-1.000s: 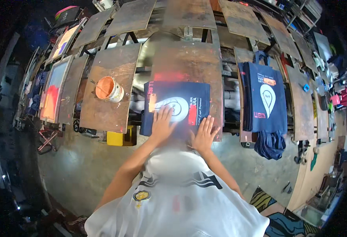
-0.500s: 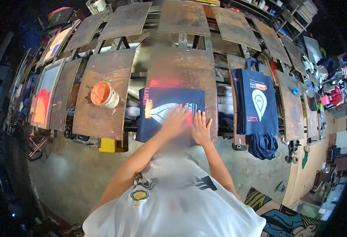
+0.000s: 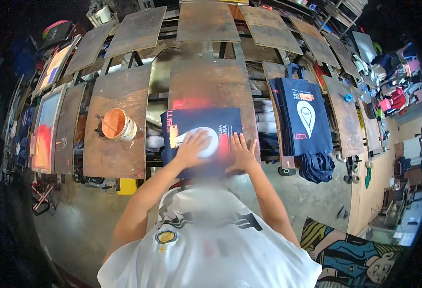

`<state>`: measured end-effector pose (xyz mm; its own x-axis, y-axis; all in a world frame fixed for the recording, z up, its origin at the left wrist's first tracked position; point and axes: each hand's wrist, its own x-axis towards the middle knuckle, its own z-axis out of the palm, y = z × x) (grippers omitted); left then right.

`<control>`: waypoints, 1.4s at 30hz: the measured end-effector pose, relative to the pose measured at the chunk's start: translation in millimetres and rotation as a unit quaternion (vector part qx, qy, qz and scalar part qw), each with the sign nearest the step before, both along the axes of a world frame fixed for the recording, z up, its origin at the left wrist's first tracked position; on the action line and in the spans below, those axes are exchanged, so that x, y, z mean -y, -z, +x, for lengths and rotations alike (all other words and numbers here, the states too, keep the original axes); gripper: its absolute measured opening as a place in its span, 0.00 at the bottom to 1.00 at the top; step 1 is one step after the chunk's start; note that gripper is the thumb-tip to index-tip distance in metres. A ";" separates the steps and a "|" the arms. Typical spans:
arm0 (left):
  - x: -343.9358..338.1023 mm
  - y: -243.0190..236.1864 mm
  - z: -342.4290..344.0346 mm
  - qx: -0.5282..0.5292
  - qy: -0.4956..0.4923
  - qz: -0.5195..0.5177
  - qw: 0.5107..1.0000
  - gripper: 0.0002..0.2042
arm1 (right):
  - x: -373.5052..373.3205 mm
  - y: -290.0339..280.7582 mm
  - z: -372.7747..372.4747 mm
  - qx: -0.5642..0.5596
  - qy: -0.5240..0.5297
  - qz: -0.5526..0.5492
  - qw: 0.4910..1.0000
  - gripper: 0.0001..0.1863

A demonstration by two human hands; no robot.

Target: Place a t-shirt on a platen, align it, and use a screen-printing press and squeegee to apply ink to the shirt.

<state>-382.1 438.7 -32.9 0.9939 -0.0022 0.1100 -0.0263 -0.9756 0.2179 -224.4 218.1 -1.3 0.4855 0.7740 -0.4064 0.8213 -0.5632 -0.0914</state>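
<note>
My left hand [image 3: 189,151] lies open with spread fingers on the white printed emblem of a navy bag [image 3: 194,118], which is flat on the central worn board [image 3: 206,79]. My right hand [image 3: 241,154] is also open, fingers fanned, touching the same bag along its right side. The bag's front has pink and white print, with an orange patch at its left. A stack of similar navy bags [image 3: 288,122] rests on the board to the right, straps bunched over the near edge. On the left board stands a bucket [image 3: 124,129] of orange ink with a stick in it.
Several more boards [image 3: 134,29] stand in rows behind and beside me. Framed screens [image 3: 45,144] lean at the left, a yellow container [image 3: 127,187] sits below. Clutter [image 3: 396,89] crowds the right side, and a painted panel [image 3: 355,254] lies at lower right.
My left hand slid rightward across the print half a second ago and is now back on the emblem. My right hand's fingers are more spread than half a second ago. The view has shifted slightly.
</note>
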 end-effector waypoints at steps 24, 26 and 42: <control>-13.3 0.4 -85.2 -0.011 -0.097 -0.026 0.995 0.46 | -7.3 4.6 4.6 0.008 -0.036 -0.058 0.998 0.92; -24.8 2.5 -103.8 -0.016 -0.122 -0.016 0.992 0.47 | -8.9 5.2 5.2 0.005 -0.043 -0.060 0.997 0.92; 62.6 -1.7 -51.3 0.016 -0.128 -0.062 0.990 0.45 | -5.9 5.2 4.4 -0.002 -0.041 -0.046 0.998 0.91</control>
